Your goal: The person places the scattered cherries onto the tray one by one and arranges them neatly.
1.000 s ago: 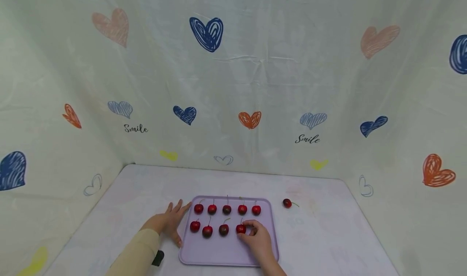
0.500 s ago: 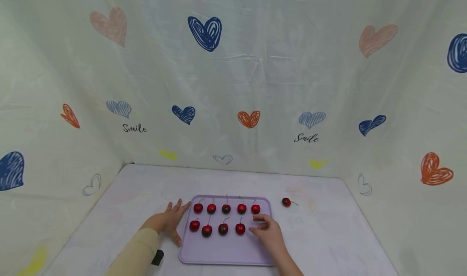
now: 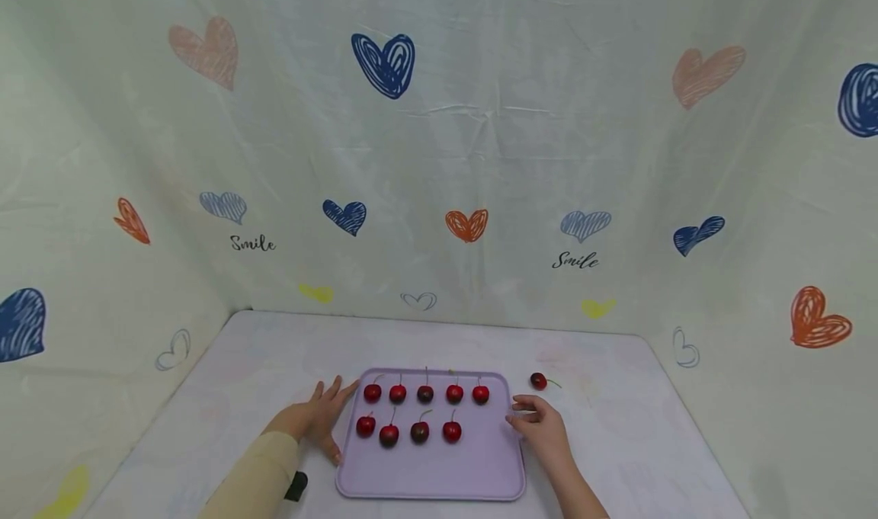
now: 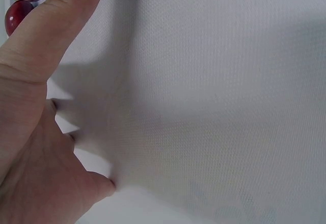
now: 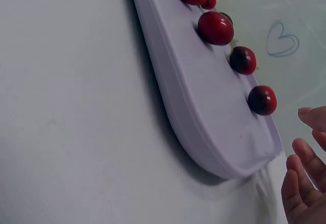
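A lilac tray (image 3: 432, 479) holds two rows of red cherries, the back row longer than the front. The rightmost cherry of the front row (image 3: 452, 431) stands with its stem up. My left hand (image 3: 322, 418) rests spread at the tray's left edge, fingers apart; in the left wrist view the thumb (image 4: 56, 25) lies near some cherries. My right hand (image 3: 542, 427) is over the tray's right edge with nothing in its loosely bent fingers, also visible in the right wrist view beyond the tray's end. Nearest to it on the table lies a single cherry (image 3: 538, 382), its stem pointing right.
A white table (image 3: 617, 427) carries the tray, with a curtain (image 3: 521, 161) printed with hearts hanging behind and at both sides. A small black object (image 3: 297, 486) shows beside the left sleeve (image 3: 254, 473).
My right hand has let go of the front-row cherry and moved right, off to the tray's right edge. That cherry stays on the tray. The left hand has not moved.
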A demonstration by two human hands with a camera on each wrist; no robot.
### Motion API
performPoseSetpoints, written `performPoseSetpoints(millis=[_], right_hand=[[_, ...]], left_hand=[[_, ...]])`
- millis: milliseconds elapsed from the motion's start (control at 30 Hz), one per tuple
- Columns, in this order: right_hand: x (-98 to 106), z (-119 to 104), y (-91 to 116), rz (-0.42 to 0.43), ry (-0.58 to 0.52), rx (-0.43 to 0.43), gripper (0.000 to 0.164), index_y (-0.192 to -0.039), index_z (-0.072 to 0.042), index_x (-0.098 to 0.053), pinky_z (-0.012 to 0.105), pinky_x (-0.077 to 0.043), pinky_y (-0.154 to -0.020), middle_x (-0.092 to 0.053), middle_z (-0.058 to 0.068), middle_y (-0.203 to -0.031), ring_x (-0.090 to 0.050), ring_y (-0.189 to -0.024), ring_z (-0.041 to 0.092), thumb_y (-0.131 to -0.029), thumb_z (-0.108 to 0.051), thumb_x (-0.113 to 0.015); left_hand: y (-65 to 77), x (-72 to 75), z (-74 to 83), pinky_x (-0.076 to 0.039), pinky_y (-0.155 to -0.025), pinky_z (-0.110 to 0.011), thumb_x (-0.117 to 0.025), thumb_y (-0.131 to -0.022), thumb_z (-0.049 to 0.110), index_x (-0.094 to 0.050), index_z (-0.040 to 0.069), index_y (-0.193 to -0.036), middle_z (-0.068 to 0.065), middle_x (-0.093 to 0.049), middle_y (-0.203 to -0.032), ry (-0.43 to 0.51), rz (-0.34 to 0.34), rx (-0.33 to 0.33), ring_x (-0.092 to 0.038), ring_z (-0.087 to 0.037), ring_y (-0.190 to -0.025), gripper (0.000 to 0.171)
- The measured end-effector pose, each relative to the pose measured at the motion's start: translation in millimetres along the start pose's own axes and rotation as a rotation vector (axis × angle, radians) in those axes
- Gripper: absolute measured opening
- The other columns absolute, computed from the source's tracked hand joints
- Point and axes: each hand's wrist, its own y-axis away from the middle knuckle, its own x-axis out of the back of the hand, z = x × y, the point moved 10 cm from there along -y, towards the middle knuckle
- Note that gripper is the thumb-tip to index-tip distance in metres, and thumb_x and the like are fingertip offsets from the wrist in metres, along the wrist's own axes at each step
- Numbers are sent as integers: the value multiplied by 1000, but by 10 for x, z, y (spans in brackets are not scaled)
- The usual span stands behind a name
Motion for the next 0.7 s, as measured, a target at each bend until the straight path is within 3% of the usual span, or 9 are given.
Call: performPoseSetpoints(millis=[433,567,700], right_hand=[[419,106,-237,102,54,51,37,-111,3,-67,22,-47,-55,-68,13,-96,-56,-70,8,-77,-6,-81],[448,80,-317,82,59,98,39,-112,4,-66,20,-46,-56,-63,15,-99,-54,-69,6,-77,-4,-81],[412,-12,-409,29,123,189,41,-114,1,-67,21,-46,-62,-56,14,-102,-52,-78,12,-75,-1,-81]], left_hand=[[-7,-20,-15,-23,-100,-75,-94,-57,40,-23,3,-151,-35,-17,-152,7,-23,-7,-12,-64,-134,123],[-6,-14,-15,-24,-98,-76,-95,-56,39,-23,3,-151,-35,-17,-152,11,-16,-6,-12,-64,-134,124],[-14,-5,-26,-24,-97,-77,-95,-55,38,-24,4,-151,-35,-17,-153,21,-9,-6,-12,-63,-134,124]])
